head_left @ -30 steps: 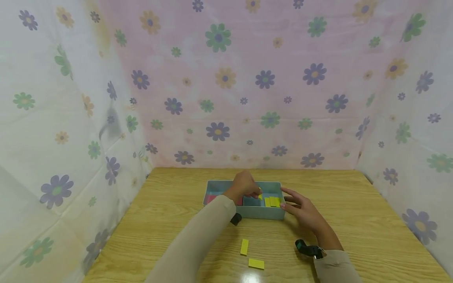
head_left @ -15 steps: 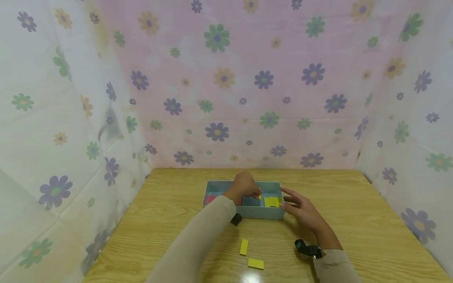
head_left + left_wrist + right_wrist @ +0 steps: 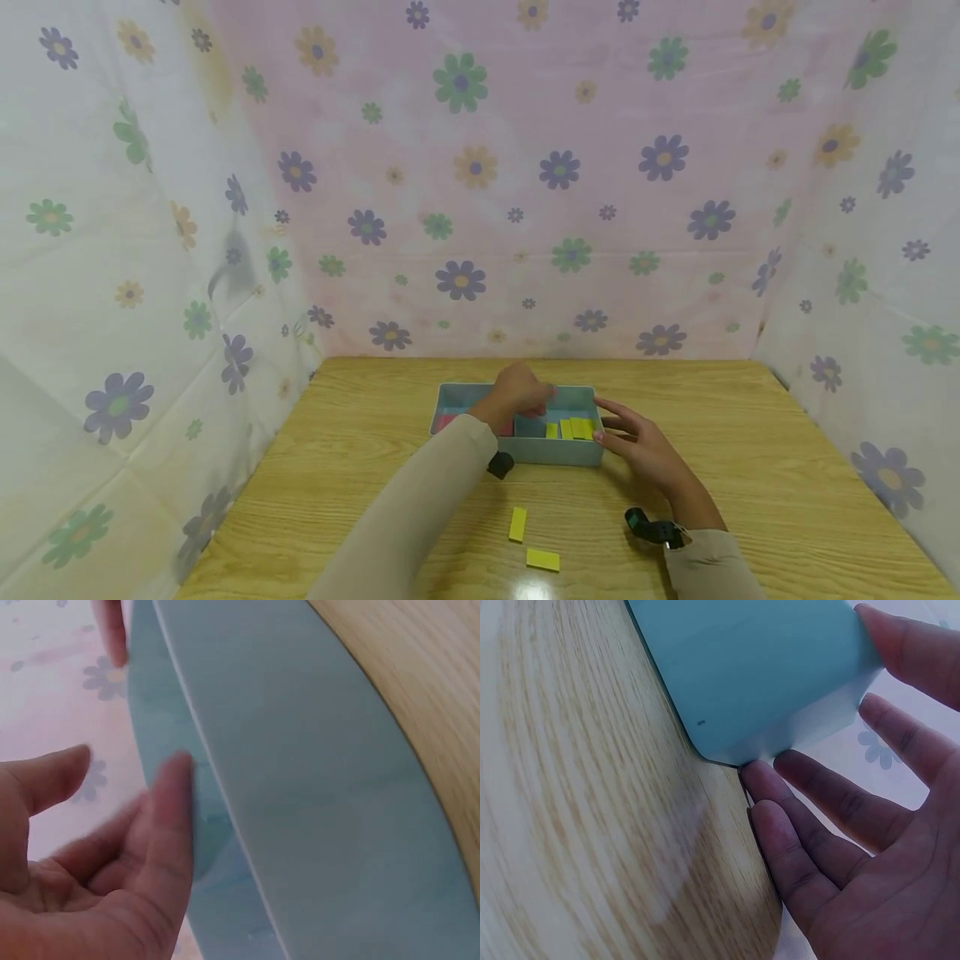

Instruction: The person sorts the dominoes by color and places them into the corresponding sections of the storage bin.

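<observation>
A long blue-grey box sits on the table. My left hand is over its middle, and in the left wrist view the thumb and fingers are apart with nothing between them. Under that hand a small yellow tile lies in the box, left of a row of overlapping yellow tiles. Red pieces are in the left part, partly hidden by the left arm. My right hand touches the box's right end with extended fingers, its thumb by the near corner.
Two yellow tiles lie on the wooden table in front of the box, one upright-lying tile and one crosswise tile. A flowered cloth encloses the table at the back and both sides.
My left hand has let go of the yellow tile it pinched, which now lies in the box beside the others. The right hand has stayed in place.
</observation>
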Demonstrator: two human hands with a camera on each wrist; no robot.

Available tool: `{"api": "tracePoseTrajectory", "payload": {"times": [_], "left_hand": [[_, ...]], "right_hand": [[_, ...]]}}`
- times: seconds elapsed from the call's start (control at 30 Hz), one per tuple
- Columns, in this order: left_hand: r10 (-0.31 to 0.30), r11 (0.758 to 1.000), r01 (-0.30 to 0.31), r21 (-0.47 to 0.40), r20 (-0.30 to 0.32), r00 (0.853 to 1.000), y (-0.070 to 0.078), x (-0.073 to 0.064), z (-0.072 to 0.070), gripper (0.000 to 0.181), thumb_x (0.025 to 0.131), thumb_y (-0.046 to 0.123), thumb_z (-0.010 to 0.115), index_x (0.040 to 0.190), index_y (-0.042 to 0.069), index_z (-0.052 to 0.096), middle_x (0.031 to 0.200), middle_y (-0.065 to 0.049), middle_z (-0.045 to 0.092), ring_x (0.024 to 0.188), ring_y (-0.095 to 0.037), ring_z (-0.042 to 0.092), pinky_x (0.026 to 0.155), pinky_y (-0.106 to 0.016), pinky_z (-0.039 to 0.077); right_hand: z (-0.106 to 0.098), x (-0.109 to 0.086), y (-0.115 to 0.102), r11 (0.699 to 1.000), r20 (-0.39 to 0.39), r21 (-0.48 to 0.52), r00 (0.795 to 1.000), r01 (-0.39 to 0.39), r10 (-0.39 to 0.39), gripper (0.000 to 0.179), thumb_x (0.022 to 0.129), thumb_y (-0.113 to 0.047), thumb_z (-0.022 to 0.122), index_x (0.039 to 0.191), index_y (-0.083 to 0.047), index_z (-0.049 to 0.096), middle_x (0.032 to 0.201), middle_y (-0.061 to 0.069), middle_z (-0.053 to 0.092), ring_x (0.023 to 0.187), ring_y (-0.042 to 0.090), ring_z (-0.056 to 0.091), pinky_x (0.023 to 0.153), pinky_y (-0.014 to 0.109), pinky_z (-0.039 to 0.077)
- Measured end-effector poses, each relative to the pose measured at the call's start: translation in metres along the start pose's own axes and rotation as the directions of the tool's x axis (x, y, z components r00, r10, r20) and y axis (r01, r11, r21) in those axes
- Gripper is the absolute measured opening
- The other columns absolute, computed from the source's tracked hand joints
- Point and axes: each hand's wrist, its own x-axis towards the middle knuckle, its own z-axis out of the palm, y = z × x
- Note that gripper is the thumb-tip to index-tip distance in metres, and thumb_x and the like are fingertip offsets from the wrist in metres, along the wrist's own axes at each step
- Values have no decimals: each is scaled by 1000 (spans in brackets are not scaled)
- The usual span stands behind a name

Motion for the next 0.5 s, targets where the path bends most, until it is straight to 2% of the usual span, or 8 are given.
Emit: {"api": "tracePoseTrajectory", "payload": {"times": [0.13,0.27,0.4,0.5], "left_hand": [[-60,994,68,-91,80,995,3,-5,2,63,101,48,64,134,-5,60,110,-23,70,92,-34,74,81,-44,64],[-81,991,99,-91,185,979,4,-13,2,81,103,64,49,157,5,41,131,-32,61,112,-42,67,92,-51,60],[-119,992,128,-22,241,963,4,-16,2,89,98,77,42,160,12,40,135,-32,60,117,-43,66,108,-61,47],[-137,990,138,15,257,957,4,-18,2,93,95,81,41,159,12,43,133,-32,62,114,-42,68,111,-65,42]], "right_hand": [[-1,0,-1,1000,2,-1,1000,1,-1,67,102,-36,68,161,-27,38,154,24,49,140,49,48,107,65,46],[-1,0,-1,1000,4,-9,1000,9,-9,67,101,-38,68,161,-27,38,154,24,49,140,49,48,107,66,46],[-1,-1,0,1000,9,-14,1000,11,-11,67,101,-40,67,161,-28,38,155,24,47,141,49,46,107,66,46],[-1,-1,1,1000,11,-19,1000,12,-11,67,101,-40,67,161,-28,38,156,24,47,142,49,46,107,66,46]]}}
